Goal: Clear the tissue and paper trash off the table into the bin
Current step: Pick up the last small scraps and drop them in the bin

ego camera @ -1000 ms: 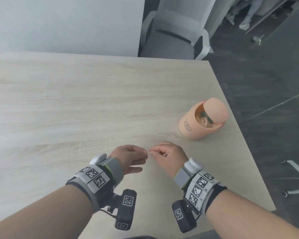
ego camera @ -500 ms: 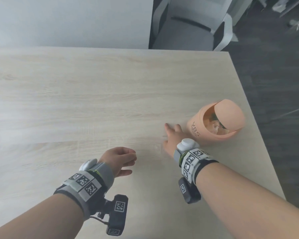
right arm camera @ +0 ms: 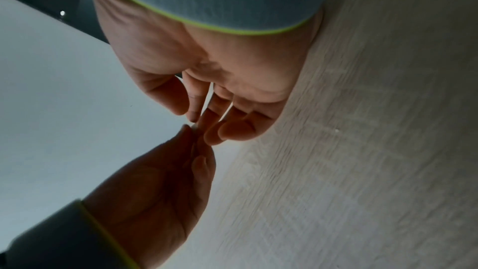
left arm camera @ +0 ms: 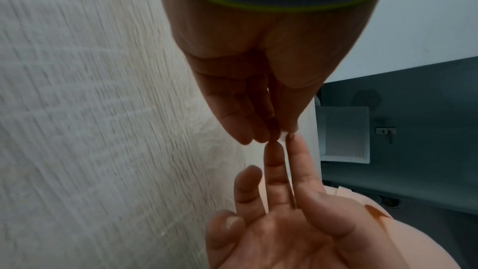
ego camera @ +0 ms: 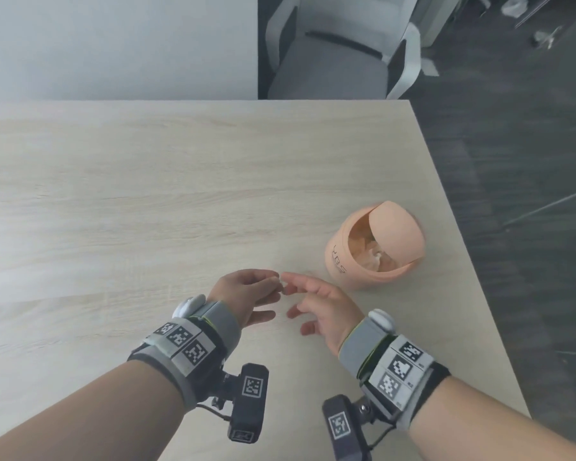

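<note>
Back from beside the bin, where it lay flat on the table half a second ago, my right hand now hovers at lower centre of the head view, fingertip to fingertip with my left hand. My left hand has moved up and right to meet it.

Between the two hands sits a tiny white scrap of paper, pinched at the tips of my left thumb and forefinger, whose other fingers curl loosely beneath. The left wrist view shows the same scrap as a pale fleck at mid-frame, right where my left fingertips meet the tips of my right index and middle fingers. My right hand's fingers are straight and slightly spread, palm turned inward; whether they already grip the scrap, I cannot tell. In the right wrist view the contact point is shadowed and the scrap shows only as a faint light spot.

My peach-coloured desktop bin stands to the right of centre, near the table's right edge and just beyond my right hand, its swing lid tipped open over crumpled tissue inside. A light wood table fills the left and centre of the frame, with a grey office chair at top centre.
</note>
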`<state>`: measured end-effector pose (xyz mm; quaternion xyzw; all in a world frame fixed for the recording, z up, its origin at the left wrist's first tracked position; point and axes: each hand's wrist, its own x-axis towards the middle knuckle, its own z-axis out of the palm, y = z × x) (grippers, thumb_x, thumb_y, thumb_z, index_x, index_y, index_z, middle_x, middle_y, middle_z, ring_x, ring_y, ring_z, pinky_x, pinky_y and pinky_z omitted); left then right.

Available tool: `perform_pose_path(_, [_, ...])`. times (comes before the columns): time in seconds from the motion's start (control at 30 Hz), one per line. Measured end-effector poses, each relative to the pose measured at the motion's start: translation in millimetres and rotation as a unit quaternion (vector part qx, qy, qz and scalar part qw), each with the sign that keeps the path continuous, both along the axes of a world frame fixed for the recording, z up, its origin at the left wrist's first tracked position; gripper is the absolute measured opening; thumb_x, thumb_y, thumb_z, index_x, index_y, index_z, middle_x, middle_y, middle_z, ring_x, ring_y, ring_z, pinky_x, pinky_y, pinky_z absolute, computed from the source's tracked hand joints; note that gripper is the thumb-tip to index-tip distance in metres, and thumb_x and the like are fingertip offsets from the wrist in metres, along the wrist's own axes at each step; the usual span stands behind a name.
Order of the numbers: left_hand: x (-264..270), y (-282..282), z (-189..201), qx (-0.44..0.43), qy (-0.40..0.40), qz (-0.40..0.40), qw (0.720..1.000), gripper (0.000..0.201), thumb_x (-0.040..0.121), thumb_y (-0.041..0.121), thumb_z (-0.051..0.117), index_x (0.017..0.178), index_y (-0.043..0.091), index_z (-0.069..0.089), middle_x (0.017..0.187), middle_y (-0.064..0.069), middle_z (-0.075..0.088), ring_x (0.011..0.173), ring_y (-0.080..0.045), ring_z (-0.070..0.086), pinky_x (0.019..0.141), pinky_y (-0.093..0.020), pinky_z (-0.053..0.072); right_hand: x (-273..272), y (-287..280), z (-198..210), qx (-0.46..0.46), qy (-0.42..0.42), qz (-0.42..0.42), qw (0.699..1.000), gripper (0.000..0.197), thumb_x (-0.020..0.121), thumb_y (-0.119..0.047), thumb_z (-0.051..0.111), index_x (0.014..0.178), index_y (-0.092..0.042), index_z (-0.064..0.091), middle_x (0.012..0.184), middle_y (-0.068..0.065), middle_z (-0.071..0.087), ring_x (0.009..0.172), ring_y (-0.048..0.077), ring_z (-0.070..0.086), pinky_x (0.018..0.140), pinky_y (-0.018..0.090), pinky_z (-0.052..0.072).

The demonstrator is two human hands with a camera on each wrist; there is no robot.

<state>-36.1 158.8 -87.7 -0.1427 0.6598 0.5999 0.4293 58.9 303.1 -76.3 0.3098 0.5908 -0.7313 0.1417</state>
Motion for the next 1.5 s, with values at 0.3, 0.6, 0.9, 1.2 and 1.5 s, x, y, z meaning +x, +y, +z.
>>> perform_pose_path(0.3, [7,37,4,0.031,-0.010,0.016,0.999,0.015,0.085,0.016,0.076,0.099,0.012,0.079,0.090,-0.006,0.077,0.090,-0.017,0.071,0.068,-0.030,0.057,12,25,17,0.188,0.057,0.143,0.970,0.066,0.077,-0.024,0.048,0.137,-0.050,0.045,0.096,-0.013,0.053,0.069,0.007,0.047,0.068,0.024,0.044])
perform_pose_path(0.6, [-1,72,35,0.049,0.126,-0.042,0.990,0.016,0.098,0.018,0.059,0.087,0.013,0.071,0.071,-0.002,0.066,0.071,-0.018,0.064,0.057,-0.034,0.054,32,79,66,0.046,0.169,0.045,0.984,0.041,0.084,-0.010,0.051,0.119,-0.023,0.067,0.083,0.000,0.067,0.063,0.019,0.057,0.048,0.029,0.042])
perform_pose_path(0.9, [9,123,62,-0.096,0.380,-0.183,0.902,0.029,0.096,0.040,0.056,0.071,0.027,0.062,0.063,0.006,0.056,0.057,-0.012,0.052,0.060,-0.040,0.050,39,136,97,0.228,0.287,-0.127,0.922,0.024,0.088,-0.006,0.049,0.094,-0.014,0.072,0.064,-0.008,0.061,0.056,0.008,0.052,0.057,0.017,0.041])
perform_pose_path(1.2, [10,129,54,-0.171,0.477,-0.264,0.821,0.032,0.078,0.038,0.076,0.109,0.038,0.068,0.088,0.017,0.049,0.076,-0.001,0.051,0.067,-0.022,0.037,37,147,71,0.285,0.259,-0.112,0.916,0.021,0.090,-0.008,0.055,0.104,-0.013,0.070,0.090,-0.004,0.064,0.088,0.011,0.059,0.081,0.013,0.043])
perform_pose_path(1.5, [31,99,43,-0.125,0.589,-0.359,0.713,0.037,0.089,0.032,0.052,0.123,0.025,0.065,0.132,0.006,0.056,0.098,-0.019,0.063,0.086,-0.034,0.052,35,155,52,0.377,0.253,-0.016,0.891,0.037,0.078,-0.041,0.067,0.111,-0.023,0.065,0.116,-0.009,0.056,0.113,0.006,0.053,0.090,0.020,0.045])
